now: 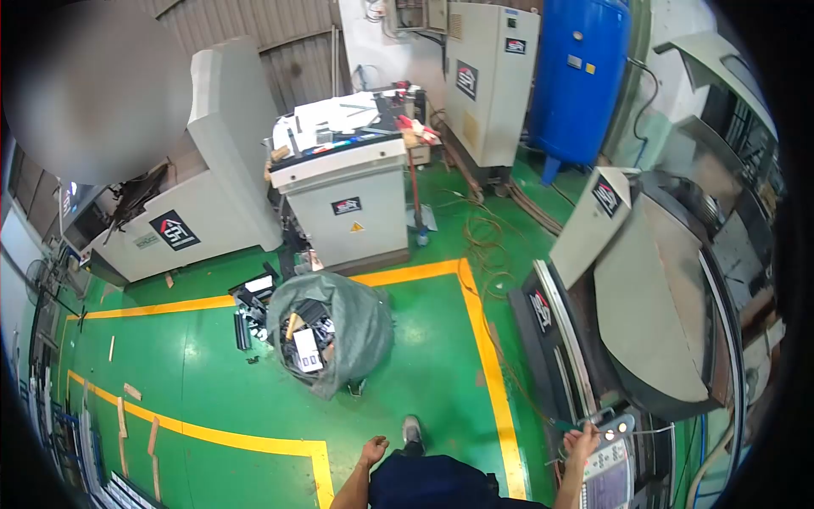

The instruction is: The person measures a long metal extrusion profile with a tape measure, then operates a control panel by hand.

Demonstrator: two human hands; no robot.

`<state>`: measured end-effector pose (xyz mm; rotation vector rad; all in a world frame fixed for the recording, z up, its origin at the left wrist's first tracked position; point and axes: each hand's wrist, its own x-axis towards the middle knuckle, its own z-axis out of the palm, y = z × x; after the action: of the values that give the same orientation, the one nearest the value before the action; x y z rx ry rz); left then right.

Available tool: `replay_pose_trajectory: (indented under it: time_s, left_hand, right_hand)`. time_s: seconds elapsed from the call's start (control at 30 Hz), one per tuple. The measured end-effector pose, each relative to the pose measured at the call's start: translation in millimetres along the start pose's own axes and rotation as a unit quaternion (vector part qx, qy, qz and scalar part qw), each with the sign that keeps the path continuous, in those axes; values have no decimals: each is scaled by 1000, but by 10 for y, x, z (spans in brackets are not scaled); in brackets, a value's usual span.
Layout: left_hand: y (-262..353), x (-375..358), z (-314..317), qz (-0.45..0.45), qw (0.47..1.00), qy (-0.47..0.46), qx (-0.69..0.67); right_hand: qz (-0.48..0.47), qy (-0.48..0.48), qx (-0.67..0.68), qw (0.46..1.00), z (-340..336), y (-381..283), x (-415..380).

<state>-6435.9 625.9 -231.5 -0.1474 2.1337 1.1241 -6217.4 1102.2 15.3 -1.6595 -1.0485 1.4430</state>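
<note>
At the bottom centre, my left hand (374,450) hangs beside my dark clothing with its fingers curled; nothing can be made out in it. Over at the lower right, my right hand (582,441) is raised beside a grey control panel (606,475) with buttons and a screen. Its fingers are closed on a thin tool with a dark green end (563,425), and a thin rod extends to the right of the hand. Fine detail of the grip is too small to tell.
A green sack (365,331) of scraps stands ahead, with dark offcuts (243,329) beside it. Behind are a paper-covered cabinet (339,220) and a blue tank (581,85). A grey machine (644,297) fills the right. Cables (483,233) and wood strips (153,434) lie on the floor.
</note>
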Motion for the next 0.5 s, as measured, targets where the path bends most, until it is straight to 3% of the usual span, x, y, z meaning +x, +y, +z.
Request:
replay_pose_trajectory:
  time_s: [0.1,0.17,0.23,0.33,0.43,0.47,0.5]
  left_hand:
    - [33,184,-322,10,996,72,-61]
    - [-16,274,-487,-32,993,90,-62]
    - [-256,313,-604,-60,993,84,-52]
    - [-253,301,-724,-127,991,43,25]
    - [-167,311,-802,-175,976,-13,125]
    - [-151,356,-787,-159,980,-6,116]
    - [-90,433,-757,-142,983,-7,118]
  right_hand:
    - [-24,58,-92,994,-74,344,476]
    - [-52,69,-164,983,-13,351,369]
    - [-86,102,-186,973,41,379,338]
    - [-109,146,-347,920,75,396,409]
    - [-256,305,-594,699,40,605,559]
    - [-151,276,-545,777,295,289,254]
    - [-171,245,-515,803,148,471,477]
